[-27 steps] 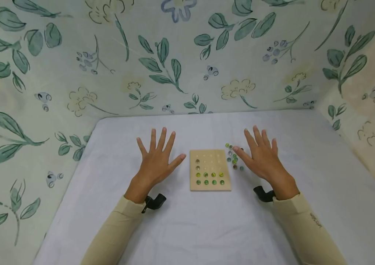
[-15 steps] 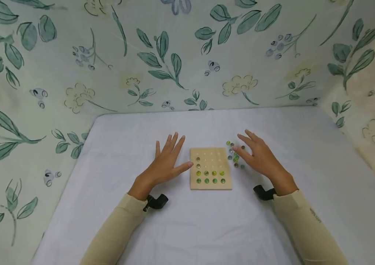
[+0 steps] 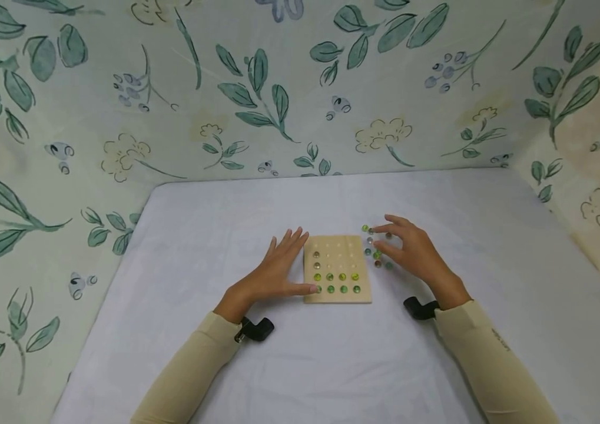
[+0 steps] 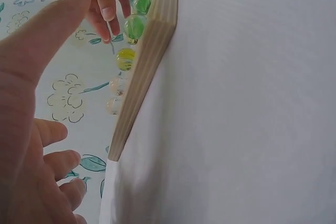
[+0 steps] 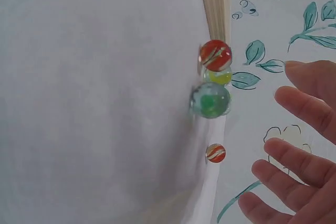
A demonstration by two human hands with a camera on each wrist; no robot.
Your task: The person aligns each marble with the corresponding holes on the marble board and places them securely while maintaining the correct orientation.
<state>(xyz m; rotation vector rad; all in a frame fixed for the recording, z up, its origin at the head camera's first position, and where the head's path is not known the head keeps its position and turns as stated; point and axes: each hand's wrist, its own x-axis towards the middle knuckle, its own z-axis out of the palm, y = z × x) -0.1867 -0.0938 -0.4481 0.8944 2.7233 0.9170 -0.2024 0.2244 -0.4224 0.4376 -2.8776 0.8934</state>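
Note:
A square wooden board (image 3: 338,299) with rows of small hollows lies flat on the table. Green and yellow marbles (image 3: 342,277) fill its two near rows, and two clear marbles (image 3: 317,255) sit at the left above them. My left hand (image 3: 270,272) is at the board's left side, its fingers extended and thumb over the near left corner; in the left wrist view a gap shows between thumb and marbles. Right of the board lie several loose marbles (image 3: 377,264), among them a red-striped marble (image 5: 215,55). Over them hovers my right hand (image 3: 411,250), fingers slightly bent, holding nothing visible.
A white cloth (image 3: 225,218) covers the table. Behind it and at the sides hangs leaf-patterned fabric (image 3: 257,112). Each wrist carries a black camera mount (image 3: 258,330). The loose marbles sit close to the board's right edge.
My left hand has moved right and down to the board's left side, fingers drawing closer together. Over the loose marbles, the right hand's spread fingers have bent and turned downward.

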